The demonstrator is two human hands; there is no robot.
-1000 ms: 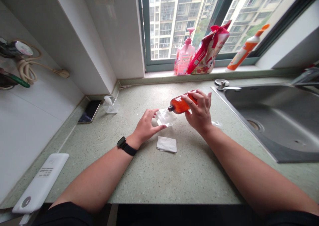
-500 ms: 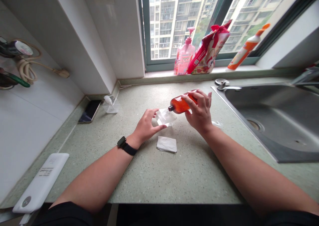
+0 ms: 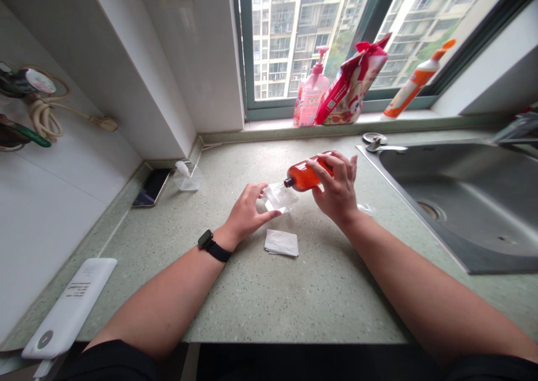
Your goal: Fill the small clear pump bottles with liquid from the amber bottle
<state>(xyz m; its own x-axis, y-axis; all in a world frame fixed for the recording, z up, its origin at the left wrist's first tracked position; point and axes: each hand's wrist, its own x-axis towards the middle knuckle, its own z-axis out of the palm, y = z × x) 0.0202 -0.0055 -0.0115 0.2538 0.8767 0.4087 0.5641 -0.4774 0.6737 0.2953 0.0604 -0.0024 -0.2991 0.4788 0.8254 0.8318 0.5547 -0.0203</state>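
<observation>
My left hand [image 3: 249,208] grips a small clear square bottle [image 3: 281,198] from its left side, thumb in front and fingers behind. My right hand [image 3: 338,187] is wrapped round an amber plastic bottle [image 3: 306,175]. That bottle is tilted, its dark threaded mouth pointing left and down at the top of the clear bottle. A thin clear stream seems to run between the two. Just in front, a folded white tissue [image 3: 281,243] lies on the counter. Behind my right wrist a clear plastic piece [image 3: 366,209] is partly hidden.
On the left stand a clear bottle with a white pump [image 3: 187,178], a phone [image 3: 152,187] and a white power bank [image 3: 70,308]. The steel sink [image 3: 454,201] is on the right. A pink pump bottle [image 3: 311,95], red bag [image 3: 353,84] and orange-white bottle [image 3: 414,84] line the windowsill.
</observation>
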